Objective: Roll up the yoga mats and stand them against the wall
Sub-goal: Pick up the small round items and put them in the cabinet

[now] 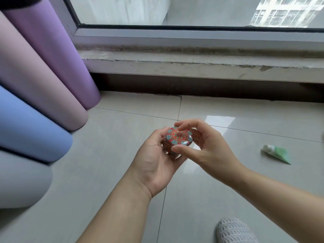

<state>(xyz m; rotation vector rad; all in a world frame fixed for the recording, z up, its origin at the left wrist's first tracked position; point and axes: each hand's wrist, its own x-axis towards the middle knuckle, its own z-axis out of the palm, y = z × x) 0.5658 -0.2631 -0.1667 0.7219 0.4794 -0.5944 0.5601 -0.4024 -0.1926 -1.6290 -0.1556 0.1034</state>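
Mats: four rolled yoga mats, purple [57,55], pink [35,81], blue [26,127] and grey [17,181], stand side by side on the floor [105,172] at the left, by the window frame [175,37]; that job looks done
Left hand [154,158]: cradles a small patterned tin [178,139] from below, steadying it
Right hand [206,146]: pinches the tin's lid between thumb and fingertips, seemingly to twist it
Nearby: a green tube [278,153] lies well apart on the right; a slipper [233,230] shows at the bottom edge

Nothing legible from where I stand. The tin [178,138] has only a red & teal pattern, no letters I can make out; print on the green tube [278,154] is too small/blurry to read.
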